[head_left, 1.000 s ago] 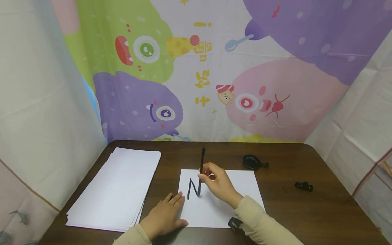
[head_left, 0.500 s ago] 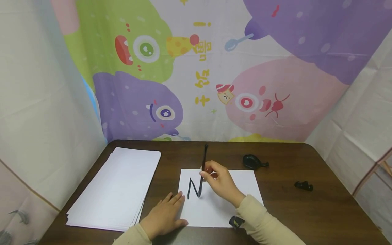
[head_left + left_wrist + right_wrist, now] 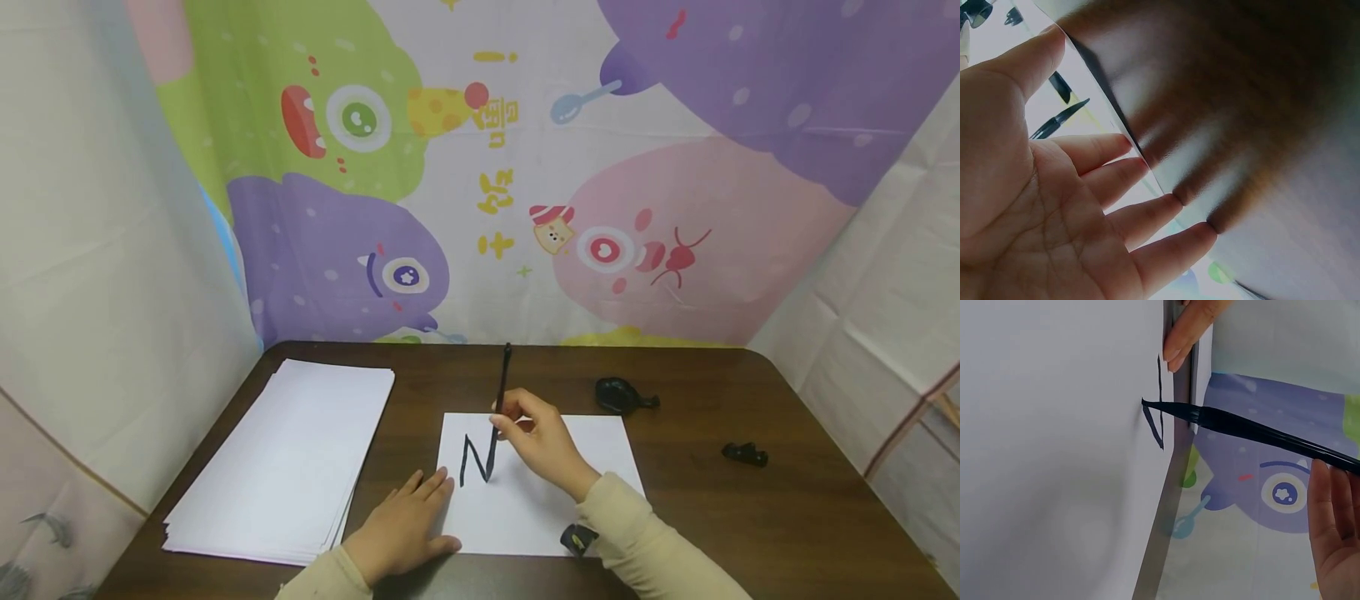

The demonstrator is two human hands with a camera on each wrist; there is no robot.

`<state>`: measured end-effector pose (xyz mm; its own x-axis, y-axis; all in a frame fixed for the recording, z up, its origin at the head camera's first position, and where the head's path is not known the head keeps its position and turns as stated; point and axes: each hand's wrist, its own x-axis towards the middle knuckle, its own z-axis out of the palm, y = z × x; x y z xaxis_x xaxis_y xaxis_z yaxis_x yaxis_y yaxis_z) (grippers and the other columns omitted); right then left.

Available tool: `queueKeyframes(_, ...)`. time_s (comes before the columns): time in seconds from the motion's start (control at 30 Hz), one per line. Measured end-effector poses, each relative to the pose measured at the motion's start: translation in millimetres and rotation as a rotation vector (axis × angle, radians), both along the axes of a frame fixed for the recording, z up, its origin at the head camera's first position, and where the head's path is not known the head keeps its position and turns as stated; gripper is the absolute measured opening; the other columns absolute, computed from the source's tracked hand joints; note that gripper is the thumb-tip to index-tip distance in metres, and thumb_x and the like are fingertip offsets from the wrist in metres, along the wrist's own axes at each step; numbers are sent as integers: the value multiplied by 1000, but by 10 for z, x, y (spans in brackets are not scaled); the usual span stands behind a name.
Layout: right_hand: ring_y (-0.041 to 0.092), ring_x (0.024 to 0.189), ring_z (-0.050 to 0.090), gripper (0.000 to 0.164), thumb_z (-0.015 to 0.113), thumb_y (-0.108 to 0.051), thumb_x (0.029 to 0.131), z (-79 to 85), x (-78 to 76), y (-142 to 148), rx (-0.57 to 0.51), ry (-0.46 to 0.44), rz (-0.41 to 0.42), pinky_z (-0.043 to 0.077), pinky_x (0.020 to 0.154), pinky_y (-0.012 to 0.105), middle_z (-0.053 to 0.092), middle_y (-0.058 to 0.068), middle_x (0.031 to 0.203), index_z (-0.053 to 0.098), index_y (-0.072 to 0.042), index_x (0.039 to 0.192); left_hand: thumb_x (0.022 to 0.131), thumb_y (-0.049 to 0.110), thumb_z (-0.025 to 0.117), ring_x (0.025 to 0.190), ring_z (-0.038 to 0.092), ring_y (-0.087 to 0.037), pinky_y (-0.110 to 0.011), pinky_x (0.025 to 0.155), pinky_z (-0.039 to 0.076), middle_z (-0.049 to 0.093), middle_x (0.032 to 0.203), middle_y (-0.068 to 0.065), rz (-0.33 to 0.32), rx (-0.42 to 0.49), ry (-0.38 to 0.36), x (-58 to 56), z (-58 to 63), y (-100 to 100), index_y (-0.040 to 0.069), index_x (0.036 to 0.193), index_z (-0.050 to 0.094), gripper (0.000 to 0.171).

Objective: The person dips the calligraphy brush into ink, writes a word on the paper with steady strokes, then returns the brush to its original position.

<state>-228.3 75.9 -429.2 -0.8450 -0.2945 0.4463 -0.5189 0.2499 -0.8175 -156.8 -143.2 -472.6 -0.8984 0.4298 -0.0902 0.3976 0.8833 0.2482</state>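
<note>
My right hand pinches the black handle of an ink brush, which stands nearly upright over a white sheet of paper. Two joined black strokes like part of a letter N mark the sheet, and the brush tip is at the lower end of the slanting one. In the right wrist view, the dark bristles come to a bent point on the paper. My left hand lies with spread fingers across the sheet's left edge, its fingertips on the paper; the left wrist view shows its palm.
A stack of white paper lies on the brown table to the left. Behind and right are a black gourd-shaped dish and a small wavy black piece. A small black object is by the right sleeve. A cartoon-printed curtain stands behind.
My right hand has shifted slightly up and right, and the brush's top end leans farther right. The tip stays near the same spot. The left hand has not moved.
</note>
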Motion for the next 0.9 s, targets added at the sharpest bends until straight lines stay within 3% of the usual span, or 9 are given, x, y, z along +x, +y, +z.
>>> queueKeyframes(0.2, 34, 80, 67, 12, 66, -1, 90, -36, -48, -5, 0, 7, -7, 60, 68, 26, 65, 18, 86, 61, 7, 99, 82, 54, 70, 137, 41, -47, -66, 102, 41, 44, 152, -14, 0, 8, 1, -1, 12, 0, 5, 143, 49, 81)
queueKeyframes(0.63, 16, 78, 66, 10, 69, -13, 91, -161, -175, 13, -11, 58, -16, 59, 67, 24, 67, 7, 86, 64, -8, 98, 82, 54, 70, 137, 41, -47, -67, 102, 41, 44, 153, -13, 3, 3, -7, 3, 6, 2, 5, 143, 48, 82)
queueKeyframes(0.9, 20, 75, 67, 9, 68, -10, 91, -167, -222, 8, -4, 77, -23, 59, 65, 25, 66, 8, 85, 63, -6, 97, 82, 54, 70, 137, 41, -47, -67, 101, 41, 44, 152, -14, 4, 5, -6, 6, 13, 6, 5, 143, 49, 81)
